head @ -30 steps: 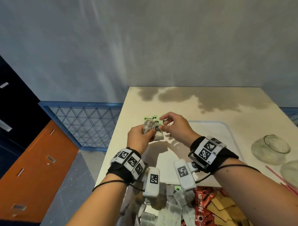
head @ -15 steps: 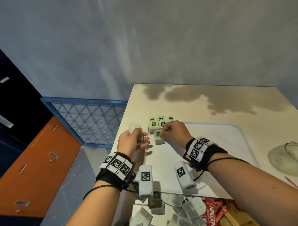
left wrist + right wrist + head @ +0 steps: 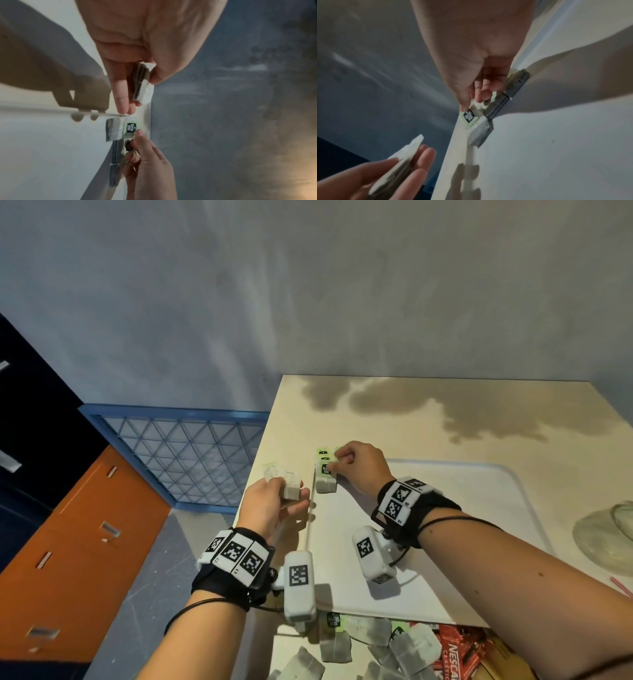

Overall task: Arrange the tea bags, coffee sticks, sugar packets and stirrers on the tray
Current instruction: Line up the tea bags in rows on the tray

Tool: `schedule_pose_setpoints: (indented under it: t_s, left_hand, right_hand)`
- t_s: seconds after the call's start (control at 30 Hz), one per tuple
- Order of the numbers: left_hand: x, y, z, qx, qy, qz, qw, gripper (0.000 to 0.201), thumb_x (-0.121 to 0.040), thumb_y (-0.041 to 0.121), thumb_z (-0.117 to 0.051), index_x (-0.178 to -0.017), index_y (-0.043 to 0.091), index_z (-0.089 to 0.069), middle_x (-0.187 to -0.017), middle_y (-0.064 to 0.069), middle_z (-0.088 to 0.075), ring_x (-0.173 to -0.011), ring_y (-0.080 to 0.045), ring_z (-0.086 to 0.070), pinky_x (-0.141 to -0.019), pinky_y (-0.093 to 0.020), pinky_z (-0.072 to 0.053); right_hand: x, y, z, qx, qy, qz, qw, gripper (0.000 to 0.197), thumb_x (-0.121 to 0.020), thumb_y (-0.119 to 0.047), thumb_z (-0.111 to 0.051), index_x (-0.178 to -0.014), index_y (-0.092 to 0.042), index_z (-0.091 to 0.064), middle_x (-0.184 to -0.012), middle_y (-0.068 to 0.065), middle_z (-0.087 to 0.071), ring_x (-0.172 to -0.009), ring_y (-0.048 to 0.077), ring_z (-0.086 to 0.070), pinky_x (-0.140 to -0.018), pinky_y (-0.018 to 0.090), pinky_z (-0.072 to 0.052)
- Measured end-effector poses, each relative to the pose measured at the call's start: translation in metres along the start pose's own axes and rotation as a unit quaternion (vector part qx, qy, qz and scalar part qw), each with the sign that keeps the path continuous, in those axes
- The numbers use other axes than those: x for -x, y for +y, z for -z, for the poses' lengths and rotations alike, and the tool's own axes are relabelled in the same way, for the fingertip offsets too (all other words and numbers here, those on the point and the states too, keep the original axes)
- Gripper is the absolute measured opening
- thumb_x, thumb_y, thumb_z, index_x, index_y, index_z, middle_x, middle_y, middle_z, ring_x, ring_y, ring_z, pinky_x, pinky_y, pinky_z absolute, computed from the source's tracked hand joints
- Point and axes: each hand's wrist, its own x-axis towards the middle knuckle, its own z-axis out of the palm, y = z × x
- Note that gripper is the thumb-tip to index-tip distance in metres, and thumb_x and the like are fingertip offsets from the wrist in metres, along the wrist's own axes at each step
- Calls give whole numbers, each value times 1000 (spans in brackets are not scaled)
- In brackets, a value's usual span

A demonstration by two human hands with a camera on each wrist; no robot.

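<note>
L hand [image 3: 274, 501] grips a small stack of tea bags [image 3: 291, 487] betw thumb and fingers, held just off the table's left edge, centre-left of head view; in L wrist view the stack [image 3: 143, 86] sits betw thumb and straight fingers. R hand [image 3: 363, 470] is curled, fingertips [image 3: 139, 133] pinching the green tag [image 3: 131, 126] of a tea bag on the tray [image 3: 325, 482]. That bag lies flat at the tray's far-left corner, w/ more bags lined up beside it under the R hand; count unclear. In R wrist view the tag [image 3: 469, 116] shows just below the thumb tip, row of bags [image 3: 498, 106] running along the tray rim.

Tray [image 3: 479, 542] is white, fills mid-right of head view, on a cream table [image 3: 445, 422]. Loose tea bags [image 3: 370, 645] pile at bottom centre, near the tray's near edge; red coffee sticks [image 3: 452, 652] just right of them, brown packets at bottom right partly cut off. Glass bowl [image 3: 606, 535] at right edge; a red stirrer [image 3: 621, 586] below it.
</note>
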Motion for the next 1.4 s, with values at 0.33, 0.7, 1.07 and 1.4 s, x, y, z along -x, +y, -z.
schedule_pose_setpoints:
  t_s: [0.33,0.7,1.07,1.4]
  left_hand:
    - [16,-11,-40,-139,-23,-116,983,11,-91,8,-61,-86,2,-69,-72,-13,-66,-61,-21,-63,-63,-35,-58]
    - [44,-18,-66,-313,-57,-259,912,12,-87,16,-71,-76,14,-76,-75,-10,-74,-79,-26,-72,-67,-44,-61]
    - [12,-31,-52,-362,-43,-226,903,23,-83,27,-67,-70,9,-70,-70,-13,-72,-70,-30,-72,-69,-48,-60]
    - [-6,-30,-29,-180,-55,-96,977,22,-98,17,-53,-98,-2,-65,-81,-20,-68,-55,-27,-64,-58,-42,-59]
  right_hand:
    - [55,-3,20,-62,-24,51,996,16,-87,-26,-72,-81,-11,-69,-77,1,-68,-76,21,-66,-73,37,-54]
    - [71,-5,42,-122,33,-13,992,19,-94,-17,-57,-79,-6,-53,-79,20,-69,-62,28,-66,-63,40,-59]
    - [72,10,52,-150,-60,-24,987,18,-92,-8,-62,-110,-8,-60,-83,12,-64,-62,19,-60,-58,30,-50]
    - [36,37,36,66,-26,-24,997,11,-91,-18,-63,-81,-16,-62,-86,-1,-66,-86,17,-59,-73,29,-45]
